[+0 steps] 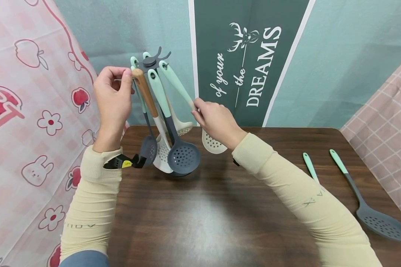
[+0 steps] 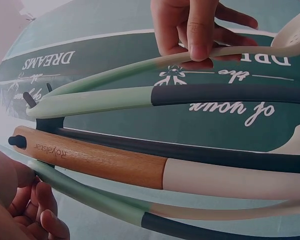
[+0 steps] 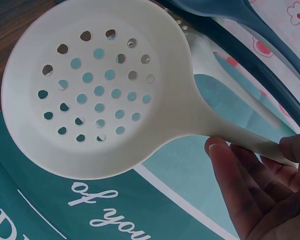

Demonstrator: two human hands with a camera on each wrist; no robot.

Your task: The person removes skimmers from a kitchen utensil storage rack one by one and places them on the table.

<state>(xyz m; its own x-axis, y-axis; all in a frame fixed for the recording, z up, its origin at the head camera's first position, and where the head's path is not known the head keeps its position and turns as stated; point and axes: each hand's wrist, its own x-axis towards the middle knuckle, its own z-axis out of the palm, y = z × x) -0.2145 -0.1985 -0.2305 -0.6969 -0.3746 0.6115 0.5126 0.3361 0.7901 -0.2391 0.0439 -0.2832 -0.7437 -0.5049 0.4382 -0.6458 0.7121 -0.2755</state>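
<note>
**Both hands up at the utensil rack**

I see my left hand [image 1: 113, 92] raised beside the top of the rack [image 1: 152, 62], wrist bent, fingers curled inward with the thumb against the tip of the wood-handled utensil [image 1: 145, 92]. From the left wrist view the fingers [image 2: 37, 212] lie curled near the mint handles, but I cannot tell whether this grip actually clamps anything.

My right hand [image 1: 217, 121] reaches across from the right, forearm angled up over the desk [image 1: 220, 207]. Its grip is closed on the pale stem of the cream skimmer [image 3: 95, 90], thumb and fingertips pinching it; the skimmer's mint end hangs from a rack hook and its perforated bowl swings out to the right, partly hidden behind my wrist in the head view.

The rack's base is hidden behind a dark slotted spoon [image 1: 183, 157] and the other hanging utensils. On the desk, well apart to the right, lie a dark skimmer [image 1: 381, 222] and a mint handle [image 1: 310, 167] whose lower part my sleeve cuts off.
</note>
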